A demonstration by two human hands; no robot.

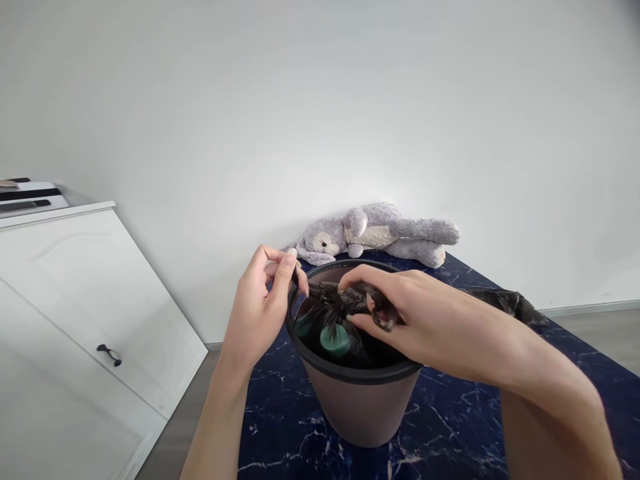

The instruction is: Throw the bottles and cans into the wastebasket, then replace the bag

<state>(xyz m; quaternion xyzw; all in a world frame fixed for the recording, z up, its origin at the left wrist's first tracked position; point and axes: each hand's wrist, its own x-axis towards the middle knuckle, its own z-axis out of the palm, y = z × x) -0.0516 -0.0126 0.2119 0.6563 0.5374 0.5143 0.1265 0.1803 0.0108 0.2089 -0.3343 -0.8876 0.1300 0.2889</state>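
Head view: where is the bag (333, 310)?
— In the bin (357, 407), black, bunched at the top below the rim, with something green showing through it.
— And the hands?
— The left hand (260, 307) pinches a strip of the bag at the rim's left side, thumb against fingers. The right hand (420, 320) is closed on the gathered top over the bin's middle.
— How near the edge is the bin?
— It stands on the desk (450, 427), close to the left edge, where floor (195, 407) shows below. Bare desk lies in front and to the right.
— What crowds it?
— A plush (375, 233) lies just behind it, along the far edge by the wall. A second bag (505, 300) lies crumpled to the right, beyond the right forearm. A white cabinet (75, 300) stands well apart on the left, across the floor.
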